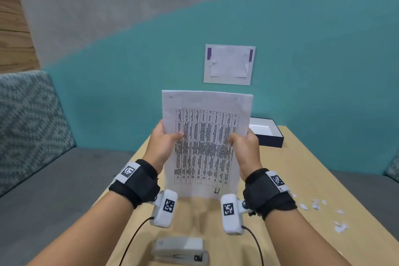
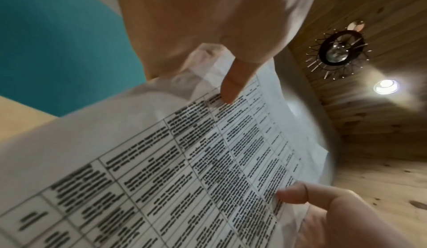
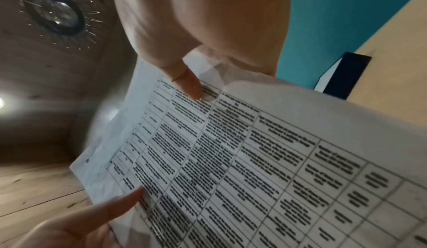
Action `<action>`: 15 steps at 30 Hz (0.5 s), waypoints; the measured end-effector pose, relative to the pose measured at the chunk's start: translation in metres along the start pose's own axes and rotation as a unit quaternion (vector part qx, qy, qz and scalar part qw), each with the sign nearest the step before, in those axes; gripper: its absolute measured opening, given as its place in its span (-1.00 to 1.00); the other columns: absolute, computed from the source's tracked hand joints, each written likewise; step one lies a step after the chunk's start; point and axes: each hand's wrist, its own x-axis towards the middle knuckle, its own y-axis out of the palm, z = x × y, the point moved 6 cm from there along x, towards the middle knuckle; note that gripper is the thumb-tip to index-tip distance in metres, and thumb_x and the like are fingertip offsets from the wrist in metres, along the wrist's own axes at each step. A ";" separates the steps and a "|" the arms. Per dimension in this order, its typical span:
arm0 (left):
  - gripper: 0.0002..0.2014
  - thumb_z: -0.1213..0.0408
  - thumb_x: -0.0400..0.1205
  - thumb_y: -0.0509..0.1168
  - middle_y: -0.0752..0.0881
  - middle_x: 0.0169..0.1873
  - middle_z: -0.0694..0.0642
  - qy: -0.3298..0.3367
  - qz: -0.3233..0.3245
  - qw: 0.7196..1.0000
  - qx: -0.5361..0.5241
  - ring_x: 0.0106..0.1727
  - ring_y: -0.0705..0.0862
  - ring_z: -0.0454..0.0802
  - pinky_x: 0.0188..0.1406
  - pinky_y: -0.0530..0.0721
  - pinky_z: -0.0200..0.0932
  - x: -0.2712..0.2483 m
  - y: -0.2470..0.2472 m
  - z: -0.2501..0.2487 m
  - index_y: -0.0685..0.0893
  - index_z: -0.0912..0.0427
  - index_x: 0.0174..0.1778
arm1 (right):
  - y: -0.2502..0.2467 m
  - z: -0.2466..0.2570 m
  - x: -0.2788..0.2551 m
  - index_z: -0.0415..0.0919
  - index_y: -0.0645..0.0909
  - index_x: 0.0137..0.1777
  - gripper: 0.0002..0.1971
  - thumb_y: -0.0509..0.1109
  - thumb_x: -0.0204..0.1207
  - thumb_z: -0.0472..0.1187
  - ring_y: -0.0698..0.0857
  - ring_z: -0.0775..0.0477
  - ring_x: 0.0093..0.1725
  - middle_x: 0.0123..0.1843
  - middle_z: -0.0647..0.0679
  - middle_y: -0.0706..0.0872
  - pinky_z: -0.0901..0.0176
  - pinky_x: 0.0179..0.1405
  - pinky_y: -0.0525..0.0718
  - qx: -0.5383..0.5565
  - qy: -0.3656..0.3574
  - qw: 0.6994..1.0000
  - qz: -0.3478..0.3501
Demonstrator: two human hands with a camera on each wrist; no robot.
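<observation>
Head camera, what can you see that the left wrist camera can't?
Only the head view shows the stapler, the open dark box and paper scraps on the table. Only the left wrist view shows the spiky ceiling lamp on the wooden ceiling. Both show the printed papers, gripped by the left hand and the right hand.

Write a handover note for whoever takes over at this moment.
Left hand: grips the printed sheets at their left edge, thumb on the front.
Right hand: grips the right edge the same way.
Sheets: held upright above the table; whether the lower edge touches it is unclear.
Stapler: lies on the table nearest the body, untouched.
Done: sheets in hand.
Left: probably square them, then staple.
</observation>
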 end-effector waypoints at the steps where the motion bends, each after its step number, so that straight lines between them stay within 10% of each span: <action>1: -0.61 0.57 0.65 0.31 0.80 0.18 0.01 0.004 0.001 1.000 -0.005 0.24 0.76 0.08 0.34 0.66 0.08 0.000 0.001 -0.002 0.62 0.16 0.37 | 0.001 0.002 0.000 -0.25 0.65 0.19 -0.66 0.24 0.48 -0.50 0.70 -0.06 -0.11 0.05 -0.11 0.79 0.06 -0.17 0.71 -0.002 -0.005 1.000 -0.001; 15: -0.62 0.59 0.56 0.42 0.87 0.07 -0.02 -0.060 0.033 0.998 0.001 0.20 0.80 0.11 0.33 0.65 0.21 -0.001 -0.004 0.034 0.72 0.04 0.16 | -0.008 -0.034 0.003 -0.30 0.65 0.21 -0.63 0.30 0.44 -0.55 0.70 -0.14 0.05 0.09 -0.09 0.79 0.07 -0.06 0.67 0.014 0.050 0.998 0.026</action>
